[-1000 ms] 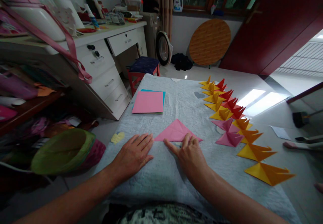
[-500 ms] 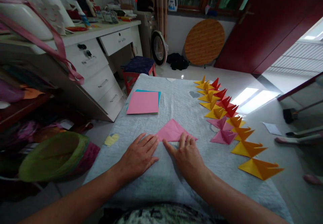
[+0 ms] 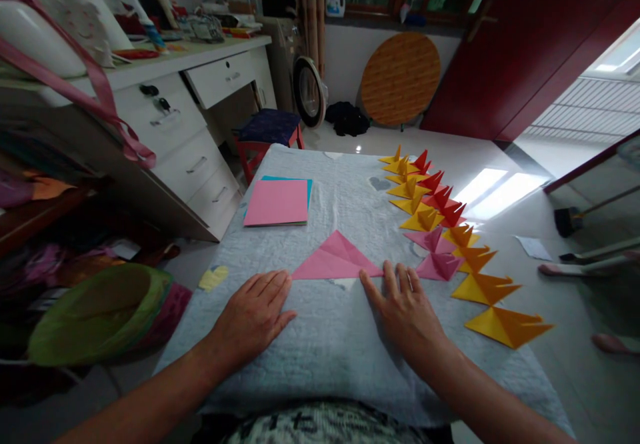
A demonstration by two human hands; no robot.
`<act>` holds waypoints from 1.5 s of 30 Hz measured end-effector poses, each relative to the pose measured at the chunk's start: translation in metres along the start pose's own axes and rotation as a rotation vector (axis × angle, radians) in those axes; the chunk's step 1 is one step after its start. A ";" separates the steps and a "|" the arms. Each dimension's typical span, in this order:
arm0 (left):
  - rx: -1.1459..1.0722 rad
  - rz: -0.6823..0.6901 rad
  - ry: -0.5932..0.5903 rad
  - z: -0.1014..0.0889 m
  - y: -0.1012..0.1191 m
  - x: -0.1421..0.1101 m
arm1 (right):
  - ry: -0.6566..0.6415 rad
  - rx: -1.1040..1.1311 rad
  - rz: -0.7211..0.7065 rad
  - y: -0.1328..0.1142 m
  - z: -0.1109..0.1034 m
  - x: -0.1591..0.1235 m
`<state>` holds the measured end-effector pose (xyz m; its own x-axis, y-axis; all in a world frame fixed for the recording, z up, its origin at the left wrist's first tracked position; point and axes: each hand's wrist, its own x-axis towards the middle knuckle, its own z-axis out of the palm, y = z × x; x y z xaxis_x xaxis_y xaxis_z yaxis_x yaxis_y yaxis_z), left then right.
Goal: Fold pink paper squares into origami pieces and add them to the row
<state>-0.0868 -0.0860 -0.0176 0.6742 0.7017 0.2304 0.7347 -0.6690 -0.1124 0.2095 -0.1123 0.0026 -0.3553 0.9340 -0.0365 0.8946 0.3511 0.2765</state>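
Note:
A pink sheet of origami paper [image 3: 336, 257], folded into a triangle, lies flat on the cloth-covered table [image 3: 320, 337] with its peak pointing away from me. My left hand [image 3: 256, 307] rests flat, fingertips at the triangle's left corner and thumb apart. At the right corner, my right hand [image 3: 405, 301] lies with its fingers spread, the fingertips touching the paper's lower edge. Neither hand grips anything. Beyond the triangle, to the left, sits a stack of square paper [image 3: 277, 203], pink on top with blue showing beneath.
Along the table's right side stand rows of folded paper pieces: yellow [image 3: 507, 326], pink [image 3: 440, 265] and red [image 3: 453, 213]. A green-rimmed basket [image 3: 100, 311] is at the left on the floor. A stool [image 3: 267, 127] stands behind the table, beside a white desk [image 3: 175, 124].
My right hand has slid right along the triangle's lower edge to its corner. My left hand has shifted slightly left, uncovering more of the paper. The whole view has shifted a little.

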 end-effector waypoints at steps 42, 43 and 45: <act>-0.876 -0.242 -0.147 -0.007 -0.020 0.080 | 0.613 1.046 0.066 0.027 0.023 0.053; -0.911 -0.269 -0.116 -0.006 -0.019 0.081 | 0.671 1.053 0.074 0.027 0.023 0.053; -0.971 -0.325 -0.049 -0.001 -0.017 0.082 | 0.768 1.057 0.080 0.027 0.021 0.053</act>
<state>-0.0445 -0.0173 0.0045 0.4721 0.8789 0.0679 0.5191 -0.3394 0.7844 0.2205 -0.0522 -0.0121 -0.0408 0.8022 0.5956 0.5749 0.5064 -0.6427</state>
